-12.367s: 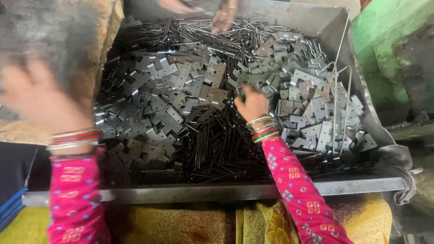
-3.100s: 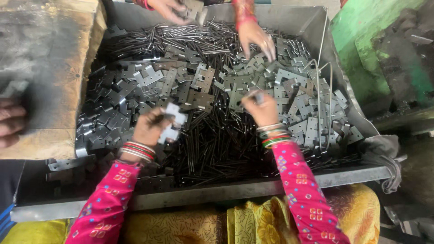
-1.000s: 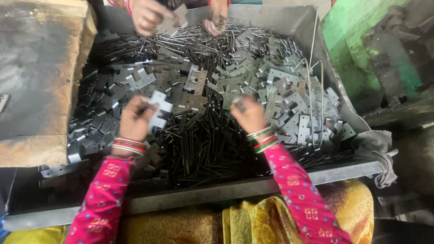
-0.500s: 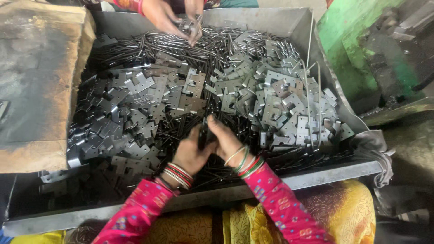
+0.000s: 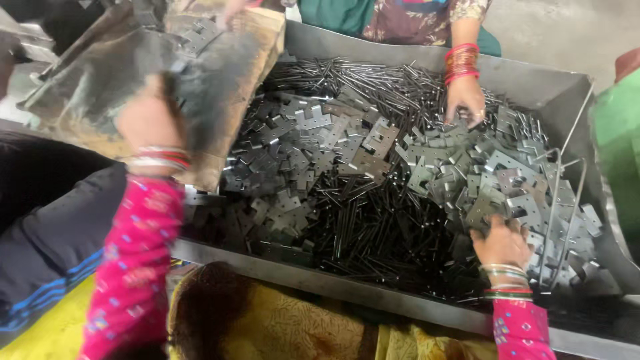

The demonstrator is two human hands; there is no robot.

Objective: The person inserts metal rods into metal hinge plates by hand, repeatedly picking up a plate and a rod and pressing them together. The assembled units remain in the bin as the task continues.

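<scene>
A wide metal tray holds a heap of flat grey metal plates and a dark mass of thin metal pins. My right hand, with bangles on the wrist, rests on the plates at the tray's right front, fingers curled around some of them. My left hand is blurred and raised over the brown box left of the tray; what it holds cannot be made out. Both my sleeves are pink.
Another person's hand with red bangles reaches into the tray from the far side. A few plates lie on the brown box. Yellow cloth hangs under the tray's front edge. A green object stands at the right.
Half a second ago both my hands were together among the pins at the front middle. My left hand has swung out left over the box and my right has moved right onto the plates.
</scene>
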